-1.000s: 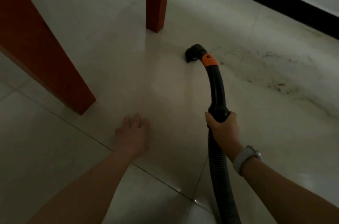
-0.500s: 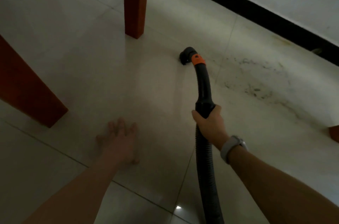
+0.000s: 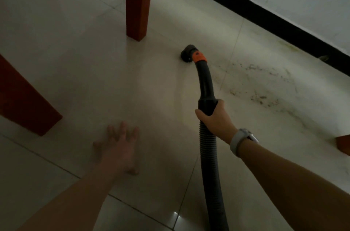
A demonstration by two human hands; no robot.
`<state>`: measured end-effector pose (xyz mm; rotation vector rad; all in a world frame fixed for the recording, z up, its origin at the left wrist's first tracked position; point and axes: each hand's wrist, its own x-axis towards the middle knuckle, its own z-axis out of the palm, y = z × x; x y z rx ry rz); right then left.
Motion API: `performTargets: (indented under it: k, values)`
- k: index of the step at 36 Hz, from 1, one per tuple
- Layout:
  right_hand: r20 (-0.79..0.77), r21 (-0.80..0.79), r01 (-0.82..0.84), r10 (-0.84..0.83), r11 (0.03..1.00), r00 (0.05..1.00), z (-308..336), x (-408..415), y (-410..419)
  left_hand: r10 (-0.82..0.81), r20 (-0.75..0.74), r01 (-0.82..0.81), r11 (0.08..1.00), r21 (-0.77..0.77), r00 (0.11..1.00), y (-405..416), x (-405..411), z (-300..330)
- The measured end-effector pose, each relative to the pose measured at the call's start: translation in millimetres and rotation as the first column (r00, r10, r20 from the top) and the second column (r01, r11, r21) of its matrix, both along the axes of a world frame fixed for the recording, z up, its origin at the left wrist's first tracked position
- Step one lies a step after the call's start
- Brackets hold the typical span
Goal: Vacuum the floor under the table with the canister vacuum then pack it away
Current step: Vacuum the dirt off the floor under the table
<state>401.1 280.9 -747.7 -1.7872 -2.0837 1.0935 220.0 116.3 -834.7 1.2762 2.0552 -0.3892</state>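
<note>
My right hand [image 3: 216, 117] grips the black vacuum handle [image 3: 205, 83] where it meets the ribbed grey hose [image 3: 211, 164], which runs down out of the frame's bottom edge. The small dark nozzle [image 3: 187, 54], behind an orange collar [image 3: 199, 58], rests on the pale tiled floor [image 3: 94, 60] a little right of a reddish table leg. My left hand [image 3: 119, 145] lies flat on the tiles with fingers spread, left of the hose. The canister itself is out of view.
One reddish table leg [image 3: 138, 1] stands at the top centre, another [image 3: 22, 98] at the left, and a corner of a third [image 3: 343, 144] at the right edge. Specks of dirt [image 3: 261, 87] spread right of the nozzle. A black skirting [image 3: 265, 20] lines the white wall.
The view has swung so the far table leg sits further left and the wall shows more. The nozzle keeps to the floor near that leg. Both hands hold their places.
</note>
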Motion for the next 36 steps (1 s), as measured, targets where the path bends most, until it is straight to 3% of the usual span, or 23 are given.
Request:
performTargets:
  k: [8, 19, 36]
  values:
    - [-0.006, 0.009, -0.053, 0.053, 0.999, 0.999, -4, 19, -21, -0.002, 0.003, 0.002, 1.0, -0.01, 1.0, 1, 0, -1]
    - [-0.045, 0.035, 0.225, -0.223, 0.974, 0.974, -6, 37, -38, 0.004, -0.016, -0.004, 1.0, 0.005, 1.0, 1, 2, -3]
    - [0.101, 0.164, 0.181, -0.199, 0.97, 0.975, 1, 42, -58, -0.08, 0.021, 0.08, 0.997, 0.004, 0.997, 0, 30, 0]
